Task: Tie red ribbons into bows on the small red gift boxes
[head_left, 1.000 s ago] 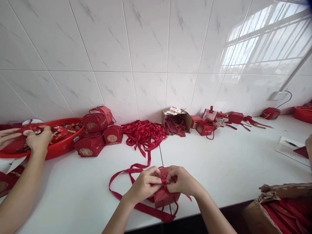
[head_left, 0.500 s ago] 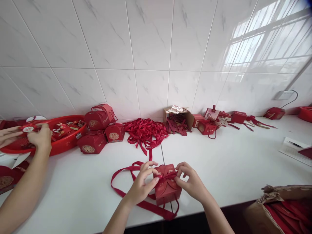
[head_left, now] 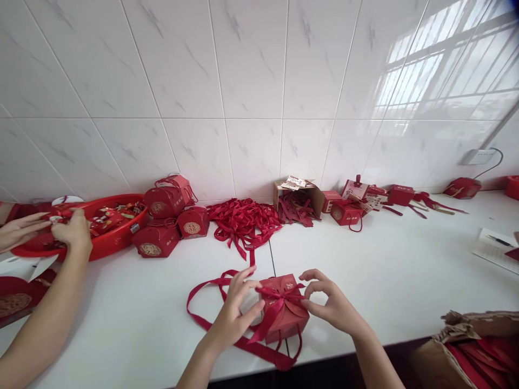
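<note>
A red gift box (head_left: 290, 319) with cord handles stands on the white table in front of me. Across its top runs a red satin ribbon (head_left: 279, 296), tied in a bow with one tail hanging down the front. My left hand (head_left: 237, 308) is at the box's left side, thumb and fingers spread around the ribbon's left part. On the right side, my right hand (head_left: 330, 302) is curved with fingers apart, its tips close to the ribbon's right end and the box edge. A long loop of red ribbon (head_left: 194, 292) lies on the table to the left.
Behind lie a heap of red ribbons (head_left: 243, 221), an open carton (head_left: 316, 200) of dark red strips and stacked red boxes (head_left: 156, 240). At left, another person's hands (head_left: 75, 229) work over a red basin (head_left: 117, 243). A torn carton (head_left: 440, 351) stands lower right.
Both hands have loosened from the ribbon and moved slightly apart. The bow now shows more fully, with a tail draped over the box's front. The view has shifted a little.
</note>
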### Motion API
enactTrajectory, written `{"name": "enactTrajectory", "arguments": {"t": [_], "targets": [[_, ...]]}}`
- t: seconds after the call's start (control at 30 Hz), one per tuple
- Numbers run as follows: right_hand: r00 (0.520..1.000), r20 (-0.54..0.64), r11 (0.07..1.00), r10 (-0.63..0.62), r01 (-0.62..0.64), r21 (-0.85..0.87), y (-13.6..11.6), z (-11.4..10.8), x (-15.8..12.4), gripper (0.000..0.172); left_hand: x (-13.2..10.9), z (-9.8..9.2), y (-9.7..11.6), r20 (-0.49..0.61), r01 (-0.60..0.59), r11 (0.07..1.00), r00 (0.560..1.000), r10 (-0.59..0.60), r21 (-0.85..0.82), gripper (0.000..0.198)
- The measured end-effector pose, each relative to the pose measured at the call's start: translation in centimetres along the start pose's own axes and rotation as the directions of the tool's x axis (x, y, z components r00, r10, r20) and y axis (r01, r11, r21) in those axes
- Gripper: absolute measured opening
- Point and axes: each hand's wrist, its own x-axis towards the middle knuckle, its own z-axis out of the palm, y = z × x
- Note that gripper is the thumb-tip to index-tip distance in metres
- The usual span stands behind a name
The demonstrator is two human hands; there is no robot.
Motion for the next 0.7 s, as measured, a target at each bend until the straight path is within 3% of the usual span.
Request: {"name": "enactTrajectory", "arguments": {"t": [0.1,0.13,0.17,0.3,0.4,0.43,0.5,0.53,0.6,0.63,0.67,0.7], "targets": [[0.986,0.140,0.993,-0.095,0.083,0.089,1.7,0.1,-0.3,0.089,-1.9,0.8,-1.3,0.029,0.090,0.986,0.996,-0.087,-0.143,0.066],[0.979,0.178,0.992,-0.098,0.082,0.096,2.1,0.3,-0.4,0.110,-2.4,1.1,-2.0,0.030,0.115,0.986,0.993,-0.113,-0.123,0.070],[0.974,0.207,0.993,-0.088,0.070,0.093,2.4,0.7,-0.4,0.120,-2.9,1.4,-2.7,0.022,0.134,0.988,0.991,-0.133,-0.076,0.071],[0.968,0.243,0.994,-0.062,0.037,0.106,2.6,2.7,-0.2,0.115,-3.6,2.7,-5.6,0.011,0.129,0.972,0.991,-0.133,0.196,0.068],[0.977,0.206,0.994,-0.061,0.041,0.099,3.2,2.5,0.0,0.112,-3.4,3.5,-6.7,0.058,0.068,0.927,0.994,-0.096,0.368,0.061],[0.988,0.147,0.997,-0.043,0.032,0.074,3.6,1.9,0.1,0.109,-3.4,3.7,-6.8,0.057,0.058,0.913,0.994,-0.088,0.405,0.060],[0.992,-0.117,0.998,0.047,-0.051,-0.036,4.8,0.0,0.3,0.104,-3.4,4.0,-6.8,0.042,0.055,0.894,0.996,-0.083,0.444,0.057],[0.934,-0.339,0.982,0.112,-0.157,-0.108,5.5,-1.1,0.3,0.104,-3.4,4.1,-6.8,0.023,0.065,0.889,0.996,-0.085,0.453,0.056],[0.694,-0.691,0.886,0.204,-0.431,-0.171,6.7,-3.0,0.4,0.113,-3.4,4.2,-6.5,0.004,0.080,0.885,0.996,-0.092,0.458,0.053],[0.592,-0.776,0.832,0.217,-0.528,-0.170,7.2,-3.7,0.4,0.116,-3.3,4.1,-6.4,0.004,0.083,0.886,0.995,-0.096,0.457,0.052],[0.542,-0.810,0.794,0.225,-0.584,-0.170,7.7,-4.0,0.3,0.117,-3.3,4.1,-6.3,0.006,0.088,0.886,0.995,-0.102,0.455,0.052],[0.538,-0.810,0.776,0.233,-0.605,-0.178,8.1,-4.1,0.2,0.115,-3.2,4.0,-6.2,0.014,0.091,0.887,0.994,-0.109,0.453,0.051]]}}
